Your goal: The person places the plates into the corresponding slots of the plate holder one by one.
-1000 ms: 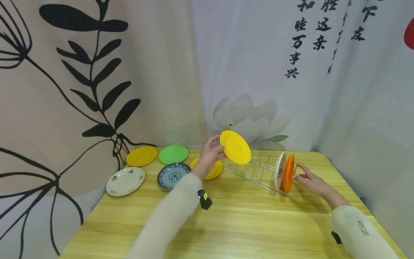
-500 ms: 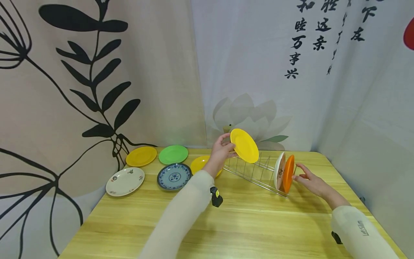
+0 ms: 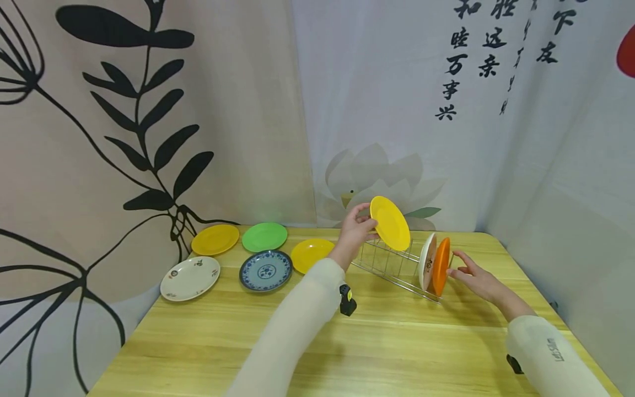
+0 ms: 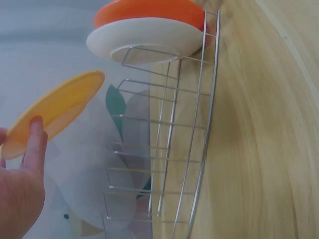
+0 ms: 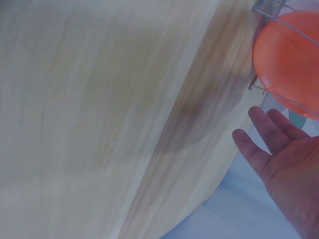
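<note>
A yellow plate point(image 3: 390, 223) is pinched at its edge by my left hand point(image 3: 356, 230), tilted above the wire dish rack point(image 3: 392, 269). In the left wrist view, the plate point(image 4: 60, 109) is apart from the rack's wires point(image 4: 199, 124). A white plate point(image 3: 426, 262) and an orange plate point(image 3: 441, 267) stand on edge side by side at the rack's right end. My right hand point(image 3: 477, 280) is just right of the orange plate, its fingers loosely extended. The right wrist view shows this hand point(image 5: 284, 154) holding nothing, below the orange plate point(image 5: 289, 59).
On the wooden table point(image 3: 377, 347), to the left, lie an orange-yellow plate point(image 3: 215, 240), a green plate point(image 3: 264, 237), a floral white plate point(image 3: 190, 279), a blue patterned plate point(image 3: 265, 271) and another yellow plate point(image 3: 310, 253). A curtain point(image 3: 248, 138) hangs behind the table.
My left hand has moved right with the yellow plate, further over the rack, uncovering more of the yellow plate on the table. My right hand has stayed in place.
</note>
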Demonstrator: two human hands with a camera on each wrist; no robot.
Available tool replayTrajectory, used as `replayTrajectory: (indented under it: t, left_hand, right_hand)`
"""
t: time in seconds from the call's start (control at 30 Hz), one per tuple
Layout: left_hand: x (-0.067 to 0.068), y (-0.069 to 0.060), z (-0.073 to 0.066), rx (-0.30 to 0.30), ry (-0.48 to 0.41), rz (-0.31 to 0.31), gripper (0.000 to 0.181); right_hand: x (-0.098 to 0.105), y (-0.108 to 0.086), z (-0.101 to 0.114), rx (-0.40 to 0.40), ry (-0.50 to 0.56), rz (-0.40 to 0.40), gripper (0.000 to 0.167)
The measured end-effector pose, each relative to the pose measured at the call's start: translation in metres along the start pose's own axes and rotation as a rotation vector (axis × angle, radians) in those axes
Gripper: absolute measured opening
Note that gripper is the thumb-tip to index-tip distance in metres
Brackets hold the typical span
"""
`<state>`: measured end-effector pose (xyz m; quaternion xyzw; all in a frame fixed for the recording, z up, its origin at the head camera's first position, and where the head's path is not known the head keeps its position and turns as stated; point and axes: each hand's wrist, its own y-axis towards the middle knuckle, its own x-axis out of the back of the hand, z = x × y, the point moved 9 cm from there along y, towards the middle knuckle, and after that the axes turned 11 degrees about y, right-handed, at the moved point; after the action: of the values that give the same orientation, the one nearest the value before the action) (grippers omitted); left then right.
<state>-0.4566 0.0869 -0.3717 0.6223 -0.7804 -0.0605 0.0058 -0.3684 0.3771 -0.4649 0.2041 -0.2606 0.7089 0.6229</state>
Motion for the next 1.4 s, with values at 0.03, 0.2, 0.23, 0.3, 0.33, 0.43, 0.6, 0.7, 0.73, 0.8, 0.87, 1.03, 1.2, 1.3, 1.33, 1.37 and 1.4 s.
replayTrajectory:
  t: [0.03,0.2,0.23,0.3,0.33,0.43,0.6,0.7,0.73,0.8,0.87,1.03,1.2,1.3,1.33,1.37,1.4]
  left_hand:
    - [-0.002,0.000,0.000,-0.004,0.004,0.002,0.049]
    - [-0.013,0.001,0.002,-0.010,0.021,0.022,0.050]
    - [-0.016,0.001,0.003,-0.009,0.030,0.027,0.050]
    - [-0.021,0.001,0.004,-0.012,0.040,0.037,0.049]
    - [-0.023,0.001,0.005,-0.016,0.049,0.040,0.048]
    - [-0.031,-0.001,0.007,-0.024,0.071,0.047,0.046]
    - [-0.046,-0.002,0.015,-0.016,0.130,0.068,0.044]
    - [-0.051,-0.003,0.021,-0.005,0.157,0.059,0.041]
    - [-0.052,-0.003,0.022,-0.004,0.166,0.053,0.041]
    - [-0.053,-0.003,0.025,0.000,0.180,0.043,0.040]
    - [-0.053,-0.004,0.027,0.002,0.195,0.039,0.039]
    - [-0.054,-0.006,0.034,0.005,0.214,0.023,0.038]
    - [-0.054,-0.010,0.041,0.012,0.253,0.023,0.039]
    - [-0.051,-0.011,0.045,0.027,0.261,0.032,0.040]
    - [-0.050,-0.011,0.046,0.030,0.259,0.033,0.040]
    - [-0.049,-0.011,0.047,0.031,0.263,0.034,0.040]
    - [-0.048,-0.012,0.047,0.033,0.267,0.034,0.040]
  right_hand:
    - [0.000,0.000,0.000,0.001,0.003,0.002,0.085]
    - [-0.001,0.000,0.001,0.004,0.010,0.007,0.085]
    - [-0.002,0.001,0.001,0.006,0.009,0.009,0.084]
    - [-0.002,0.000,0.002,0.005,0.005,0.008,0.084]
    - [-0.002,0.000,0.002,0.005,0.005,0.006,0.084]
    - [-0.002,0.000,0.002,0.001,0.002,0.005,0.084]
    - [-0.004,0.000,0.000,-0.007,0.009,0.011,0.086]
    - [-0.004,0.000,0.000,-0.004,0.012,0.012,0.085]
    - [-0.004,0.001,0.000,-0.003,0.012,0.012,0.085]
    - [-0.004,0.001,0.001,0.001,0.009,0.011,0.084]
    - [-0.005,0.000,0.002,0.003,0.007,0.010,0.084]
    - [-0.004,-0.001,0.004,0.006,0.001,0.006,0.084]
    - [-0.003,0.000,0.003,0.013,-0.004,0.000,0.082]
    - [-0.003,-0.001,0.003,0.008,0.000,0.005,0.083]
    - [-0.002,-0.001,0.003,0.005,0.000,0.007,0.084]
    - [-0.002,-0.001,0.003,0.002,-0.001,0.008,0.084]
    - [-0.001,-0.002,0.002,-0.002,-0.001,0.009,0.085]
